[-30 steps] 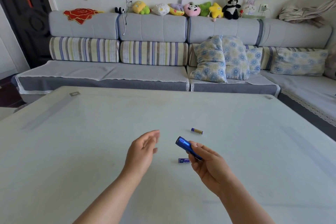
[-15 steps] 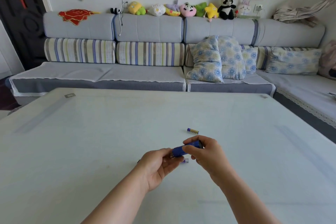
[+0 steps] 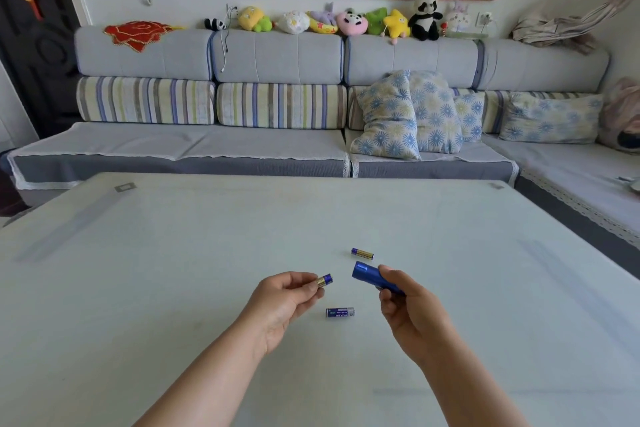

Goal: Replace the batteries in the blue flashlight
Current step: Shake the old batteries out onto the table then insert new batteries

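flashlight (image 3: 367, 278) rear hidden in right hand (image 3: 412, 308), held battery (image 3: 325, 280) half covered by left hand (image 3: 282, 302)

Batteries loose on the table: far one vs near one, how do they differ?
The far battery is blue and gold; the near battery is blue with a silver end. The far battery lies beyond the blue flashlight, angled slightly; the near battery lies level, between the left hand and right hand. Both lie flat on the table, untouched, alike in size.

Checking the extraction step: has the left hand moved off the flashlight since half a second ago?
Yes. The left hand has drawn leftward from the blue flashlight, holding a battery, judged against the silver-blue battery lying on the table.
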The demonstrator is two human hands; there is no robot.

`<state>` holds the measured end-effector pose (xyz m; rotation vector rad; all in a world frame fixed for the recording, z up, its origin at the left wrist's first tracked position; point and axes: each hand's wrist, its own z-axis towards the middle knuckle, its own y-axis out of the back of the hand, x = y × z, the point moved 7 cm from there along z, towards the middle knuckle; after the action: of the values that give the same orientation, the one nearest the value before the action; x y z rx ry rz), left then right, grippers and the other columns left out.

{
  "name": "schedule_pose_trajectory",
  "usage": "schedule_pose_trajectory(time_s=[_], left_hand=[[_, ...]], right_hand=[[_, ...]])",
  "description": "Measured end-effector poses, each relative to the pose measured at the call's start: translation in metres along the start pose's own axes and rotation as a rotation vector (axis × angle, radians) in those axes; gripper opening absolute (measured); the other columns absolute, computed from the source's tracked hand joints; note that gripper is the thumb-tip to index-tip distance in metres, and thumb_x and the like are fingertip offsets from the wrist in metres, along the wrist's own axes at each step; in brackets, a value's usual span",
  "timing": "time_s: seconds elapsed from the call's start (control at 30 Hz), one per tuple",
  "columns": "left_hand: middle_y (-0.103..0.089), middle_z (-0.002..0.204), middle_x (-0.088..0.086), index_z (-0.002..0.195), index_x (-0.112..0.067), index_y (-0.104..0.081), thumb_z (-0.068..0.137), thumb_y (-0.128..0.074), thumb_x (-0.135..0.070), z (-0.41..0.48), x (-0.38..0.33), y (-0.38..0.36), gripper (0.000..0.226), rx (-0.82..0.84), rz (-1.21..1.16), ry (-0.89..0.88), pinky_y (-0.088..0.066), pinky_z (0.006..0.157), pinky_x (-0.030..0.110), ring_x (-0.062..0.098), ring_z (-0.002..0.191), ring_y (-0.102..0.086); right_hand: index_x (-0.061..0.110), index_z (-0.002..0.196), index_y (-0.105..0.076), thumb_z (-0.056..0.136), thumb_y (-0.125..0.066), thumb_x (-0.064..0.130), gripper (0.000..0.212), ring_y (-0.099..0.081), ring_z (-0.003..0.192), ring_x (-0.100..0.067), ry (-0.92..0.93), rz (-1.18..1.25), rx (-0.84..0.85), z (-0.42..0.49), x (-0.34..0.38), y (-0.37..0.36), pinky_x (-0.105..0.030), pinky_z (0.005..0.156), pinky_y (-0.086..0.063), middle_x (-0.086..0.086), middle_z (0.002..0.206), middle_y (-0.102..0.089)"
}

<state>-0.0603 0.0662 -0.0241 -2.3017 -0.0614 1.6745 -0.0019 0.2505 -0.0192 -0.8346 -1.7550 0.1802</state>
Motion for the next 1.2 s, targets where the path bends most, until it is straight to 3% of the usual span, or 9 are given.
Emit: schedule_pose_trajectory(time_s=[0.13, 0.27, 0.37, 0.5, 0.8, 1.07, 1.2], left_hand=[[-0.066, 0.073, 0.003, 0.086, -0.010, -0.071, 0.083, -0.064, -0.006, 0.018, -0.010, 0.005, 0.008, -0.123, 0.499, -0.202, -0.046, 0.063, 0.020, 0.013, 0.065, -0.059], [-0.071, 0.080, -0.004, 0.085, -0.021, -0.073, 0.081, -0.066, -0.016, 0.032, -0.015, -0.003, 0.010, -0.157, 0.844, -0.352, -0.039, 0.057, 0.007, 0.006, 0.073, -0.061], [-0.074, 0.087, -0.003, 0.086, -0.023, -0.073, 0.082, -0.065, -0.020, 0.042, -0.010, -0.008, 0.010, -0.154, 0.983, -0.351, -0.039, 0.062, 0.020, 0.012, 0.079, -0.062], [-0.073, 0.084, 0.000, 0.085, -0.026, -0.073, 0.083, -0.063, -0.024, 0.050, -0.005, -0.016, 0.010, -0.142, 1.063, -0.367, -0.036, 0.057, 0.022, 0.016, 0.072, -0.059], [-0.075, 0.097, 0.001, 0.092, -0.025, -0.072, 0.084, -0.061, -0.024, 0.066, 0.006, -0.022, 0.013, -0.092, 1.179, -0.400, -0.051, 0.080, 0.029, 0.020, 0.093, -0.065], [-0.071, 0.089, 0.005, 0.094, -0.021, -0.068, 0.086, -0.058, -0.026, 0.070, 0.012, -0.021, 0.014, -0.067, 1.276, -0.421, -0.046, 0.073, 0.028, 0.022, 0.088, -0.062], [-0.066, 0.123, -0.003, 0.116, -0.026, -0.061, 0.087, -0.058, -0.028, 0.071, 0.012, -0.019, 0.029, -0.076, 1.255, -0.390, -0.044, 0.092, 0.028, 0.019, 0.116, -0.057]], right_hand=[[0.003, 0.083, -0.066, 0.078, -0.064, 0.006, 0.006, -0.048, 0.038, -0.008, -0.024, 0.066, -0.023, 0.000, -0.003, 0.008, -0.014, 0.036, -0.040, -0.009, 0.072, -0.055], [0.003, 0.081, -0.067, 0.079, -0.063, 0.005, 0.005, -0.048, 0.037, -0.009, -0.037, 0.107, -0.042, 0.001, -0.007, 0.014, -0.015, 0.035, -0.040, -0.011, 0.076, -0.056], [0.002, 0.079, -0.067, 0.078, -0.063, 0.004, 0.005, -0.048, 0.037, -0.009, -0.048, 0.127, -0.047, 0.001, -0.010, 0.015, -0.015, 0.034, -0.040, -0.012, 0.076, -0.056], [0.002, 0.078, -0.066, 0.078, -0.063, 0.004, 0.004, -0.048, 0.036, -0.010, -0.057, 0.143, -0.051, 0.003, -0.009, 0.015, -0.015, 0.034, -0.040, -0.013, 0.075, -0.056], [0.001, 0.079, -0.066, 0.074, -0.066, 0.004, 0.006, -0.048, 0.037, -0.010, -0.064, 0.160, -0.048, 0.008, -0.008, 0.014, -0.016, 0.034, -0.040, -0.014, 0.078, -0.055], [0.002, 0.079, -0.066, 0.075, -0.065, 0.005, 0.004, -0.048, 0.038, -0.011, -0.065, 0.165, -0.041, 0.006, -0.007, 0.013, -0.015, 0.034, -0.040, -0.014, 0.077, -0.056], [0.002, 0.079, -0.067, 0.076, -0.065, 0.005, 0.005, -0.048, 0.038, -0.011, -0.065, 0.166, -0.039, 0.005, -0.007, 0.013, -0.015, 0.035, -0.040, -0.014, 0.077, -0.056]])
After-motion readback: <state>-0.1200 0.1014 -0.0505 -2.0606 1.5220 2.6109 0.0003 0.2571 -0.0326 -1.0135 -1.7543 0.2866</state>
